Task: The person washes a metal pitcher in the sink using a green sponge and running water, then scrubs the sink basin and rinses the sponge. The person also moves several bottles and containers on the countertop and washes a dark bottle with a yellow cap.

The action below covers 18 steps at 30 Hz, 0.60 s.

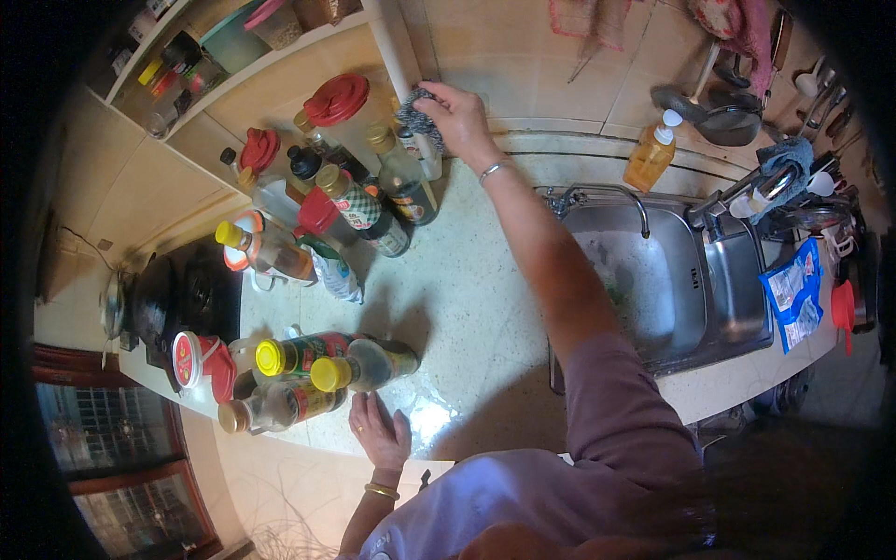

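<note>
My right hand (458,122) grips a grey scrubbing cloth (418,119) at the back of the counter, close to the wall and the white shelf post (392,49). Just below the cloth is a white bottle (428,157), partly hidden. A dark sauce bottle (409,192) stands beside it. My left hand (380,428) rests on the front part of the pale countertop (469,280), thumb apart and nothing in it. Its fingertips are near a yellow-capped bottle (367,367) and a gold-capped bottle (280,406); whether they touch either is unclear.
Several bottles and red-lidded containers (336,101) crowd the left back. A steel sink (686,280) with suds lies right, with an amber soap pump bottle (651,157) behind it. A blue packet (794,294) is beyond the sink. A black stove (196,294) stands left.
</note>
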Each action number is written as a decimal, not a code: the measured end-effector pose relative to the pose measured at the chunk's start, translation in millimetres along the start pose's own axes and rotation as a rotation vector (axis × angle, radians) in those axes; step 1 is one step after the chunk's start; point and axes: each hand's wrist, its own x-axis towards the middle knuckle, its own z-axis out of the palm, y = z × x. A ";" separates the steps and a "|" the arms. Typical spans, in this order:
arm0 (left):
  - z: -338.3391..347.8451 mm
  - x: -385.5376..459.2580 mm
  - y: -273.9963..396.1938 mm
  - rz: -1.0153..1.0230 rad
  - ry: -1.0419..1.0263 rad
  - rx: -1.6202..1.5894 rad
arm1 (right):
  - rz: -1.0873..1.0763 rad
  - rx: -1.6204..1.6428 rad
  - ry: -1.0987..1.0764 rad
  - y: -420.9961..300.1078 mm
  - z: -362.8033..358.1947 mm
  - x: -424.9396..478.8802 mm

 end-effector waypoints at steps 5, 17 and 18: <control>0.5 -5.4 -2.1 -0.017 -0.010 0.013 | -0.094 0.049 -0.003 -47.3 0.3 48.4; 0.7 -4.3 -1.6 -0.013 -0.014 0.036 | 0.331 -0.429 -0.365 58.0 -24.9 -61.2; 0.1 -3.8 -1.3 -0.019 -0.020 0.038 | 0.319 -0.543 -0.341 62.1 -40.1 -65.8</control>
